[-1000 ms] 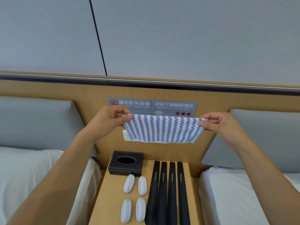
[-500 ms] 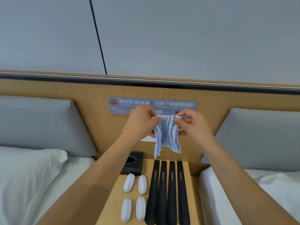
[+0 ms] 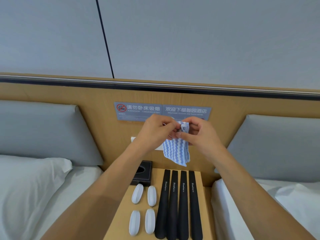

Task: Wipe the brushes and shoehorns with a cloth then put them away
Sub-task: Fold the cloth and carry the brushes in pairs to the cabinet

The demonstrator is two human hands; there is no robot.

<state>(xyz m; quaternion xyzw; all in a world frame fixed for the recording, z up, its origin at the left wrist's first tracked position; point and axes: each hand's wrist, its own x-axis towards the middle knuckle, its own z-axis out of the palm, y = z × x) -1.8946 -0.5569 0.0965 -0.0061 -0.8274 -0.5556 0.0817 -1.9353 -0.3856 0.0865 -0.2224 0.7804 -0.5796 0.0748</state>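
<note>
Both hands are raised in front of the headboard, above the nightstand. My left hand (image 3: 155, 131) and my right hand (image 3: 199, 134) pinch the top edge of a blue-and-white wavy-striped cloth (image 3: 176, 151), which hangs folded in a narrow strip between them. Below on the wooden nightstand (image 3: 206, 212) lie several small white brushes (image 3: 137, 193) in two rows on the left. Beside them on the right, several long black shoehorns (image 3: 174, 205) lie side by side, pointing away from me.
A black tissue box (image 3: 144, 174) stands at the back left of the nightstand, partly behind my left forearm. White beds with grey cushions flank the nightstand on both sides. Grey signs (image 3: 161, 110) hang on the wooden headboard behind my hands.
A second ago the cloth was stretched wide between my hands. My hands came together and the cloth is now folded into a narrow hanging strip.
</note>
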